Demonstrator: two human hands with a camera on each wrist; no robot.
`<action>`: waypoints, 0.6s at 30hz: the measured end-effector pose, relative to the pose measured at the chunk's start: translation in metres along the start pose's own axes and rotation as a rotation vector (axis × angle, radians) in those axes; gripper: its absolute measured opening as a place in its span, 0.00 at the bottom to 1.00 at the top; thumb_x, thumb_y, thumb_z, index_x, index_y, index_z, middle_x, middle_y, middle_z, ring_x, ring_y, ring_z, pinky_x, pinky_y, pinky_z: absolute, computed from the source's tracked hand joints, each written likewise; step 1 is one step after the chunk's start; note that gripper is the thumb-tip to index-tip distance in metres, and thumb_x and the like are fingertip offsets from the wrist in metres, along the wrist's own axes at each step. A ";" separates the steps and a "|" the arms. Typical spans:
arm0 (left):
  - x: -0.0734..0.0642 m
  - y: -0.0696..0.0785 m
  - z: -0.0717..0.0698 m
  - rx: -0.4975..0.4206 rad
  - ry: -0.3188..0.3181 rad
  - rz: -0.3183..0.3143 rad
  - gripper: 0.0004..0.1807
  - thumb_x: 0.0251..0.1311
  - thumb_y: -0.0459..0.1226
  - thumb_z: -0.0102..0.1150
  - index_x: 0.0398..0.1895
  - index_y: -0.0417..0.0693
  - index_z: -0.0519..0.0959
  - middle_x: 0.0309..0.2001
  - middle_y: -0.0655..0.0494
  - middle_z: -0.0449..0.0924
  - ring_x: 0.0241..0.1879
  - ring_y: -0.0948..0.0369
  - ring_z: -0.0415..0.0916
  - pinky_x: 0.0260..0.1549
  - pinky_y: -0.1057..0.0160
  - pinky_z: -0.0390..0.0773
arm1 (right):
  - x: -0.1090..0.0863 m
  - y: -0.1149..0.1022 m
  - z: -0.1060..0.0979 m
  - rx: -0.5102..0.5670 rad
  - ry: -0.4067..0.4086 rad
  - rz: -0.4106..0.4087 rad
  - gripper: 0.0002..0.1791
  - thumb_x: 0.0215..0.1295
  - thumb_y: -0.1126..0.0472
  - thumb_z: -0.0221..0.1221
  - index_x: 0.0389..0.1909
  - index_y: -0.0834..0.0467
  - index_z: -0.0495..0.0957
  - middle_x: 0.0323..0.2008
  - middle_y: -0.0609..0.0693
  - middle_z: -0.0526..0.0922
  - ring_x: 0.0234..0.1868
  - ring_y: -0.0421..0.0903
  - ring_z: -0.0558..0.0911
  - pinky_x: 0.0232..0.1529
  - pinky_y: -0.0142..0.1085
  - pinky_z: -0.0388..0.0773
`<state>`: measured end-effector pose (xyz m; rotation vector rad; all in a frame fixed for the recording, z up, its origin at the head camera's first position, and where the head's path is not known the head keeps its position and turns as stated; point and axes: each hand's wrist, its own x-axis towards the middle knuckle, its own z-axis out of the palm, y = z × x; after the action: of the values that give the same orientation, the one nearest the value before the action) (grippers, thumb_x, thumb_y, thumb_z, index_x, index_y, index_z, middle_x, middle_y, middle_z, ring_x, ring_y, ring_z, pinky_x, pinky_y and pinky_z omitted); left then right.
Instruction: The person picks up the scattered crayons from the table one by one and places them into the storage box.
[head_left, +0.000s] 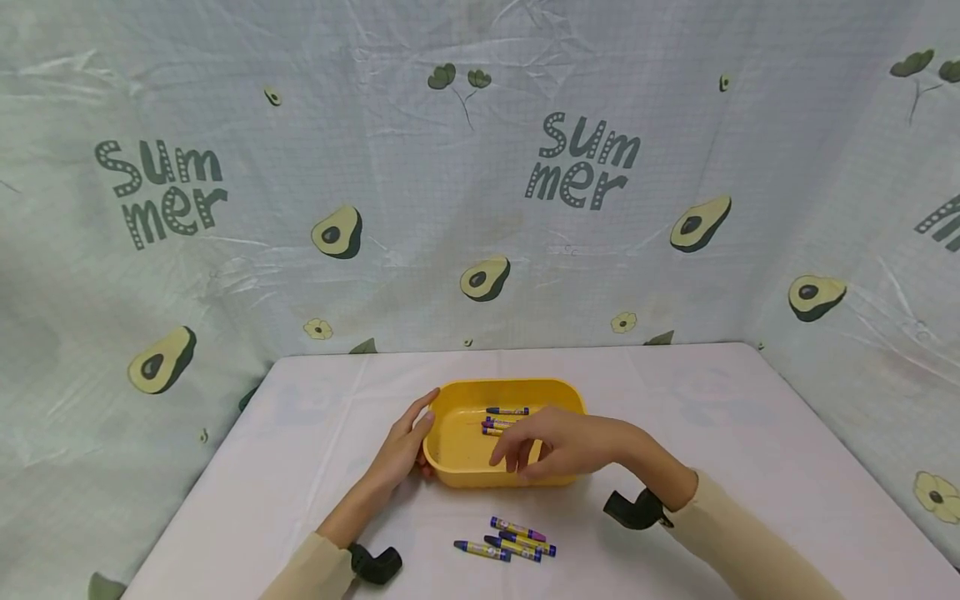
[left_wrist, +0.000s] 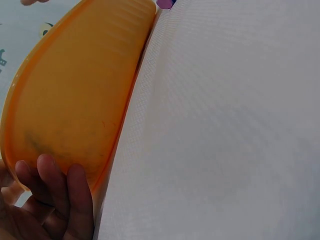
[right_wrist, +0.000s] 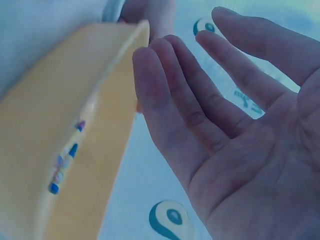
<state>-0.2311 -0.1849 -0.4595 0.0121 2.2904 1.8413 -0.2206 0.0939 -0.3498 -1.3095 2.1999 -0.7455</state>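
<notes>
A yellow plastic basket (head_left: 457,479) stands on the table, with several crayons (head_left: 507,411) lying inside it. My left hand (head_left: 399,450) rests against the basket's left end, its fingertips (left_wrist: 52,172) touching the outer wall in the left wrist view. Above the basket's right side, my right hand (head_left: 566,442) hovers with fingers loosely bent. Nothing lies in its palm in the right wrist view, where the fingers (right_wrist: 152,85) are spread apart. Several more crayons (head_left: 482,551) lie in a loose group in front of the basket; they have yellow printed wrappers and blue ends, one with a purple tip.
A white cloth covers the table (head_left: 675,400). Behind it hangs a pale sheet (head_left: 405,167) printed with avocados and lettering. Each wrist wears a black camera mount (head_left: 636,508).
</notes>
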 end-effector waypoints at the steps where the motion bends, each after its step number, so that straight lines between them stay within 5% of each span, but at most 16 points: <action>1: 0.000 0.000 0.000 0.005 0.001 0.002 0.22 0.74 0.50 0.38 0.69 0.77 0.59 0.16 0.52 0.66 0.14 0.57 0.69 0.20 0.61 0.76 | -0.003 -0.002 0.003 0.011 -0.002 -0.001 0.16 0.66 0.60 0.59 0.53 0.45 0.77 0.42 0.42 0.82 0.42 0.31 0.78 0.43 0.29 0.80; 7: 0.000 0.000 0.000 0.009 0.001 0.013 0.22 0.74 0.51 0.39 0.69 0.77 0.59 0.16 0.53 0.66 0.13 0.57 0.69 0.20 0.62 0.76 | -0.014 -0.003 0.024 0.085 -0.018 0.001 0.15 0.67 0.57 0.58 0.53 0.43 0.76 0.41 0.35 0.80 0.42 0.30 0.78 0.43 0.28 0.80; 18: -0.001 -0.001 0.000 -0.003 0.011 0.007 0.21 0.74 0.50 0.38 0.68 0.80 0.60 0.16 0.52 0.66 0.14 0.56 0.69 0.20 0.61 0.76 | -0.021 0.014 0.055 0.119 -0.045 0.082 0.16 0.67 0.61 0.56 0.55 0.49 0.76 0.48 0.40 0.81 0.46 0.32 0.79 0.44 0.26 0.78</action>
<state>-0.2302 -0.1847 -0.4600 0.0097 2.2983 1.8526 -0.1851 0.1070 -0.3974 -1.1605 2.1253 -0.7944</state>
